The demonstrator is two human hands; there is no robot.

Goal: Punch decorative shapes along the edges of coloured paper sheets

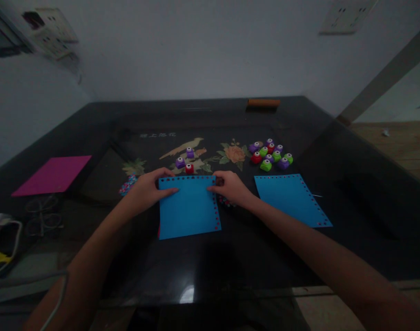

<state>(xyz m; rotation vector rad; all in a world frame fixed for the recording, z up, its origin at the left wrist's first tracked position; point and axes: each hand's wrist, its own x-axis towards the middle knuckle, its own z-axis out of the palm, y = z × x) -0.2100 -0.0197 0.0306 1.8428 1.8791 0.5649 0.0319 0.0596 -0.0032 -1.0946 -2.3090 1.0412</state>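
A blue sheet (188,209) with a row of holes along its top and right edges is held in front of me. My left hand (151,186) pinches its upper left corner, thumb on the front. At the upper right corner my right hand (230,186) grips it the same way. A bit of red shows behind the sheet's lower left edge. Small red, purple and green pieces with eye-like tops lie beyond the sheet, a purple one (190,153) among them. A second blue sheet (287,200) with holes lies to the right.
A pink sheet (56,174) lies at the left, with cables near it. Small multicoloured bits (128,185) are beside my left hand. Several eye-topped pieces (270,154) cluster at the right. An orange-brown roll (263,103) rests by the dark table's (182,115) back edge.
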